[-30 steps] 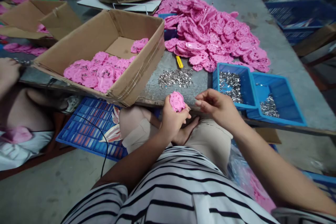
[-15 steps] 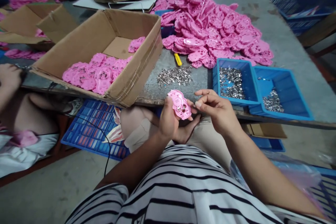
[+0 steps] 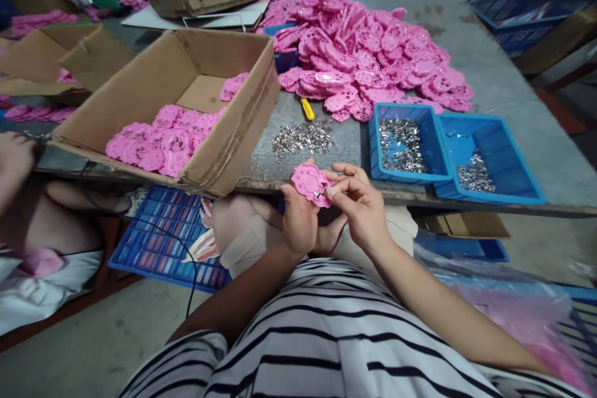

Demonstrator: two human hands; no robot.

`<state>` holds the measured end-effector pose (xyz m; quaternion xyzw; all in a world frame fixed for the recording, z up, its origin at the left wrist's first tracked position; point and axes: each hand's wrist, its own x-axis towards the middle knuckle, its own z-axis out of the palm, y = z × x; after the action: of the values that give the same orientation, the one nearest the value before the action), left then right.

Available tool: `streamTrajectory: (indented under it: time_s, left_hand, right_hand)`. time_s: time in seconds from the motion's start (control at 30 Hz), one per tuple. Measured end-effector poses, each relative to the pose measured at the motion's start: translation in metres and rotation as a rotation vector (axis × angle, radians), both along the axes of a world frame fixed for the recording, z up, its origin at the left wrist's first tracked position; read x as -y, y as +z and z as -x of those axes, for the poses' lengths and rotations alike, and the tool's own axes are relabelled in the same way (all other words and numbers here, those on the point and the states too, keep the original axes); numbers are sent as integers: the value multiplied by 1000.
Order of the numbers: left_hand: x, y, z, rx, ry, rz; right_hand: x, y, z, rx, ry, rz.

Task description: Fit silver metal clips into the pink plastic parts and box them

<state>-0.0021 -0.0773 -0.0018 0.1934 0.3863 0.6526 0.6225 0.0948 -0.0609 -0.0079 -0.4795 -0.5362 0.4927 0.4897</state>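
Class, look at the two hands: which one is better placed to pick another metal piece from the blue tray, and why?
The right hand, probably. It sits nearer the blue tray of metal pieces, and only its fingertips touch the pink part. The left hand has its grip around that part, supporting it.

- Stretching across the view: a grey, worn counter (image 3: 494,81), stained in spots, its front edge dark and chipped.
- Lying below: a bare concrete floor (image 3: 84,336), dull grey and scuffed.
- Resting on that floor under the counter: a blue slatted plastic crate (image 3: 163,236).
- Falling evenly from above: soft, flat light, casting no hard shadows.
- Standing stacked at far right: blue crates (image 3: 522,6).
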Motion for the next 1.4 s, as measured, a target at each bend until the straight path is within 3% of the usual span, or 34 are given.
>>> streamTrajectory:
  time_s: [0.73,1.13,1.27,1.33,1.4]
  left_hand:
    - [4,-12,-1,-1,-8,-89]
    - [2,1,-5,101,-17,23]
    - [-4,2,-4,91,-84,74]
    - [-5,2,-4,104,-168,122]
    - [-2,-1,-5,133,-248,190]
  right_hand:
    - [2,-6,4,-32,-38,-25]
    - [2,-18,1,126,-44,-109]
    - [-17,3,-34,271,-35,-232]
    - [-41,22,-72,412,-174,-328]
    - [-69,39,-118,545,-404,-344]
